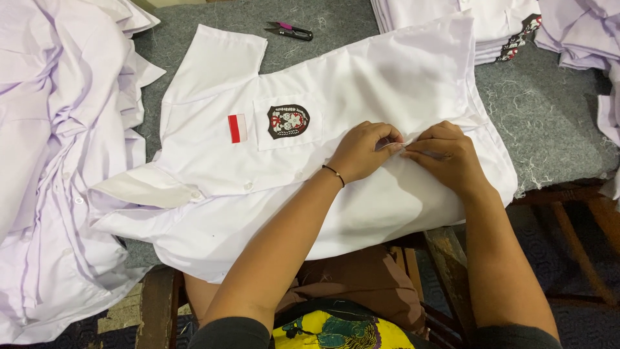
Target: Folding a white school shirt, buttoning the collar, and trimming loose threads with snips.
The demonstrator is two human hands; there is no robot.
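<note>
From the head camera, a white shirt [336, 148] lies spread flat across the grey felt table [549, 116], so its front placket lies smooth under the hands. The left hand [365, 152] and right hand [445, 155] meet at the shirt's right middle, fingertips pinching the fabric together. Thread snips [289, 29] lie at the far edge; stacked shirts [58, 161] sit left.

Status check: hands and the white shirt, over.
Left hand and right hand pinching the placket of the white short-sleeved shirt, fingertips together. Shirt flat on grey felt table. Thread snips lying clear.
</note>
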